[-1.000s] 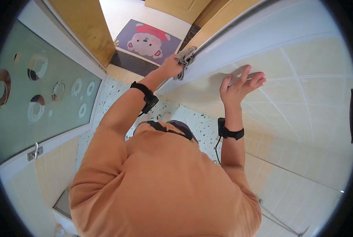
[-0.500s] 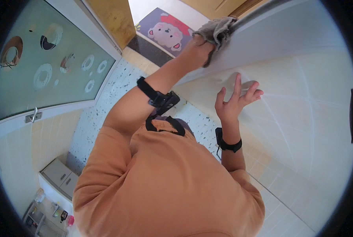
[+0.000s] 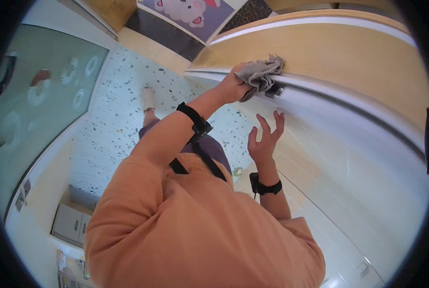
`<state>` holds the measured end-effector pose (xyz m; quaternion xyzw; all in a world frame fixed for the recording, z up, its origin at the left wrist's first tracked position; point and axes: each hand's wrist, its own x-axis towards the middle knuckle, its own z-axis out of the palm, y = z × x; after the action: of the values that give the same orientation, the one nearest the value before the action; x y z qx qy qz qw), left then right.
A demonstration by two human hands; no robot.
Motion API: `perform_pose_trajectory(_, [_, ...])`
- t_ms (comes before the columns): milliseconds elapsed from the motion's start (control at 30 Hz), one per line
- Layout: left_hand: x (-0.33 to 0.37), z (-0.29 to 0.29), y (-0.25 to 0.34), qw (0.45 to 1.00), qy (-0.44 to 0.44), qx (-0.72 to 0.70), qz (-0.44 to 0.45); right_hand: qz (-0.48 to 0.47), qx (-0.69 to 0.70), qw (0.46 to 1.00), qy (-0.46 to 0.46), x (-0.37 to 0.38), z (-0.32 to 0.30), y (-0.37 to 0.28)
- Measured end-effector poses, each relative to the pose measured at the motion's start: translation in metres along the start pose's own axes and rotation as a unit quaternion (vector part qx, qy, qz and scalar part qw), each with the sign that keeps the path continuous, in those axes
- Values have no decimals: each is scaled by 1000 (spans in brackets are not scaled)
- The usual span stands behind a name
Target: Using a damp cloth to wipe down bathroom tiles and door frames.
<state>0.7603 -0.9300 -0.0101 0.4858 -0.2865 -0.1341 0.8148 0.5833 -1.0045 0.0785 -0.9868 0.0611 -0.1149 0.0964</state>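
My left hand (image 3: 234,85) is closed round a crumpled grey cloth (image 3: 259,76). The cloth lies against the white-edged frame (image 3: 315,89), over a small dark metal piece (image 3: 275,90) that juts out beside it. Part of my left fingers is hidden beneath the folds. Lower and to the right, my right hand (image 3: 266,140) is raised in front of the tiled wall (image 3: 329,153), fingers spread and bent, with nothing in it. A black strap with a small device circles each arm.
A frosted glass door (image 3: 46,81) with ring patterns stands at the left. Beyond the dark threshold (image 3: 161,38) lies a purple mat (image 3: 195,19) with a bear picture. The speckled floor (image 3: 113,105) runs below; a grey-white cabinet (image 3: 68,223) stands at lower left.
My view has shifted, bringing more of the frame and wood-coloured surface into sight. My left hand with the cloth appears lower and nearer; my right hand has drawn slightly inward, its fingers still apart.
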Motion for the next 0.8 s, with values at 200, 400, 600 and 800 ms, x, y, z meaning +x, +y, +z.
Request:
perform_pose_trajectory(200, [-20,-15,-60,994,60,69,51,33,-8,992,-121,-13,43,11])
perform_pose_trajectory(400, [-56,-42,-164,983,129,134,-7,31,2,973,-228,-19,79,28])
perform_pose_trajectory(600, [-98,-63,-259,972,166,147,-79,45,7,954,-296,-36,122,46])
perform_pose_trajectory(800, [-133,-110,-376,930,163,324,-66,59,5,939,-338,-48,169,67])
